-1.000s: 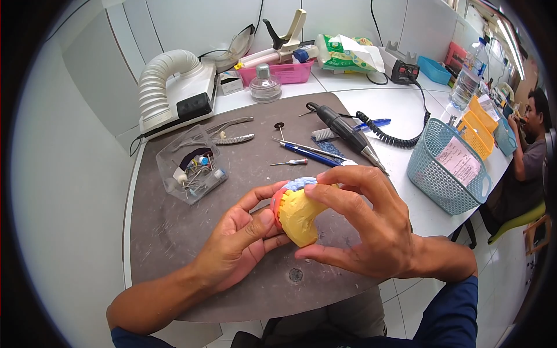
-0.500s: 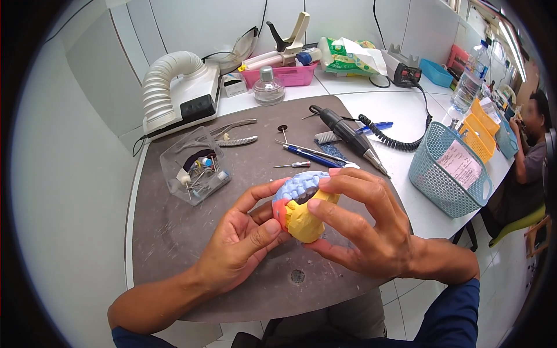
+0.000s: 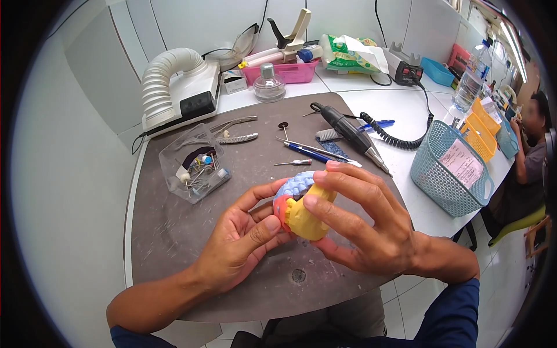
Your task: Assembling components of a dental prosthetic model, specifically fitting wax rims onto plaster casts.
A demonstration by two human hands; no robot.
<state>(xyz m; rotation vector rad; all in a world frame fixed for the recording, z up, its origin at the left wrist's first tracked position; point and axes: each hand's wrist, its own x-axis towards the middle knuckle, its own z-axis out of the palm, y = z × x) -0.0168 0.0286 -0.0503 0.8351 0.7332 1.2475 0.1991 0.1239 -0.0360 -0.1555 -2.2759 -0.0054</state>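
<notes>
Over the near part of the grey-brown work mat, my left hand [image 3: 242,233] is closed on a blue dental cast [image 3: 295,185], thumb in front and fingers behind. A red, gum-like piece [image 3: 281,210] sits at the left edge of this cast. My right hand [image 3: 374,223] grips a yellow dental cast [image 3: 308,221] between thumb and fingers. The yellow cast is tilted against the blue one, its left end touching or nearly touching the red piece. A narrow dark gap shows between the two casts. Their inner faces are mostly hidden.
Beyond my hands lie a small screwdriver [image 3: 293,162], a blue pen [image 3: 307,152] and a handpiece [image 3: 354,138]. A clear box of burs [image 3: 197,168] and pliers [image 3: 238,138] are at left. A blue basket [image 3: 444,180] stands at right; a person [image 3: 525,145] sits beyond it.
The yellow cast has turned in my right hand and moved closer to the blue cast, narrowing the dark gap. My left hand has barely moved.
</notes>
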